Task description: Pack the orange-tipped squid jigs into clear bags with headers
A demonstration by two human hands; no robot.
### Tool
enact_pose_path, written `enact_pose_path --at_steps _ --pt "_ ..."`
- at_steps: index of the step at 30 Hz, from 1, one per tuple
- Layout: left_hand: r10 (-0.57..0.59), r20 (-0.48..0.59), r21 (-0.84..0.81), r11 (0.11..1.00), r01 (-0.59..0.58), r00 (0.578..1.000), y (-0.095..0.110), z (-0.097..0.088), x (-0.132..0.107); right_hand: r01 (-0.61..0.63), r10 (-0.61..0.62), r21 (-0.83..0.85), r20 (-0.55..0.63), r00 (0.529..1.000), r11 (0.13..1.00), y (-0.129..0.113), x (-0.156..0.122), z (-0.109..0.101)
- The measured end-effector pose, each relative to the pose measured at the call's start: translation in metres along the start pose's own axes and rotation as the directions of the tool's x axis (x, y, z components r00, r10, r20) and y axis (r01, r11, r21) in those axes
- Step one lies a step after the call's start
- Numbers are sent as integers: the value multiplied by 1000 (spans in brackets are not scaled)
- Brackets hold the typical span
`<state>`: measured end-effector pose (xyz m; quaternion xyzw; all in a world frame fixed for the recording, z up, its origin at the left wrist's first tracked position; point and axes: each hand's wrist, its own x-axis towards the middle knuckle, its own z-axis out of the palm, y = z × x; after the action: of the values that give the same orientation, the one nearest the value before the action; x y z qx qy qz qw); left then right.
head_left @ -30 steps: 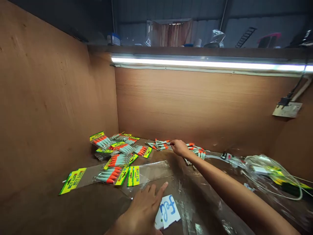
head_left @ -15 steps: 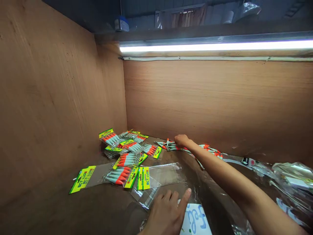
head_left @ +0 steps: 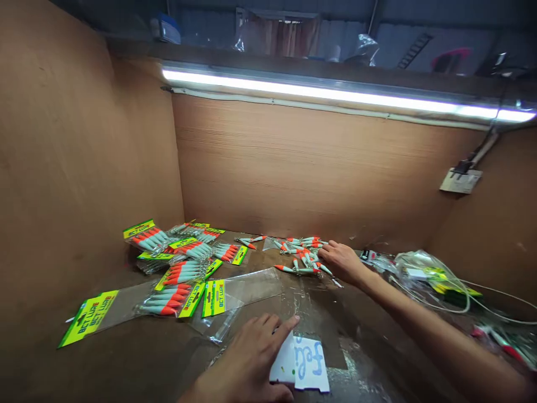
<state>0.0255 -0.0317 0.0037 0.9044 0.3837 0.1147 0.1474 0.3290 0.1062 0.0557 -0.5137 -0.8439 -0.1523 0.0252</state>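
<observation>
My right hand (head_left: 342, 260) reaches far across the bench and rests against a loose heap of orange-and-pale-green fishing lures (head_left: 300, 252), fingers spread over them. My left hand (head_left: 254, 358) lies flat near the front edge, fingers apart, its fingertips on a white card with blue writing (head_left: 308, 366). Empty clear bags with yellow header labels (head_left: 235, 294) lie just beyond the left hand. Filled lure packs (head_left: 180, 263) are piled at the left.
Brown plywood walls (head_left: 75, 168) close in the bench on the left and back, with a lit tube lamp (head_left: 319, 95) above. A wall socket (head_left: 459, 180) hangs at the right. Clear plastic bags and white cord (head_left: 436, 277) clutter the right side.
My right hand has drawn back toward me and to the right, dragging the loose lures into a heap nearer the middle. The left hand has stayed by the white card.
</observation>
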Motion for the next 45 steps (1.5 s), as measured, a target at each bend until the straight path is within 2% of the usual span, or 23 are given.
enact_pose_path --at_steps 2,3,4,5,7,8,9,10,14,16,20,22,24,26,28,32,35,38,41,43,45 --pt "19 -18 -45 999 -19 1000 2 -2 2 -64 64 7 -164 984 998 2 -28 10" --pt "33 -30 -70 997 -35 999 3 -2 3 -94 109 72 -236 966 993 3 -40 16" --pt "45 -41 -94 994 -48 998 3 -2 4 -123 178 210 -270 946 970 5 -49 22" --pt "54 -47 -112 992 -59 997 3 -1 5 -148 260 393 -250 933 908 7 -57 28" --pt "63 -46 -131 989 -69 997 1 2 6 -203 374 714 -89 923 670 12 -66 40" --pt "65 -41 -132 989 -70 997 0 3 7 -231 394 803 -4 919 549 15 -69 45" --pt "68 -34 -132 989 -72 997 0 4 7 -255 399 850 58 915 461 16 -71 51" --pt "72 -28 -130 989 -76 997 -1 5 7 -271 400 870 95 911 412 17 -73 55" --pt "109 -22 -114 987 -110 994 -3 4 6 -285 428 920 151 891 269 14 -84 67" --pt "113 -23 -111 987 -115 993 -4 3 6 -253 404 959 182 897 130 10 -91 68" --pt "97 -33 -104 990 -100 995 -6 0 9 -261 172 911 326 929 -319 -2 -101 59" --pt "93 -43 -94 991 -96 995 -7 0 10 -300 84 851 369 926 -430 -9 -102 54" --pt "91 -50 -87 992 -95 995 -8 1 12 -321 52 821 389 920 -473 -13 -102 48" --pt "88 -62 -82 992 -93 994 -9 3 13 -338 29 820 394 918 -463 -15 -103 43" --pt "85 -81 -76 993 -91 993 -9 3 13 -356 -17 850 380 925 -387 -14 -105 36" --pt "74 -130 -68 994 -84 989 -9 3 14 -383 -147 922 372 916 -56 -17 -111 18" --pt "79 -147 -75 993 -91 986 -9 2 14 -302 -122 922 338 933 244 -31 -114 5" --pt "103 -161 -73 991 -116 982 -9 3 14 -177 -28 829 226 974 530 -54 -116 0" --pt "133 -171 -78 986 -147 976 -9 6 13 -64 59 676 31 998 734 -84 -119 7" --pt "165 -167 -86 980 -181 972 -7 8 13 31 32 543 -106 994 839 -104 -121 16" --pt "189 -154 -98 974 -206 970 -6 10 13 149 -75 429 -186 980 891 -120 -122 22"
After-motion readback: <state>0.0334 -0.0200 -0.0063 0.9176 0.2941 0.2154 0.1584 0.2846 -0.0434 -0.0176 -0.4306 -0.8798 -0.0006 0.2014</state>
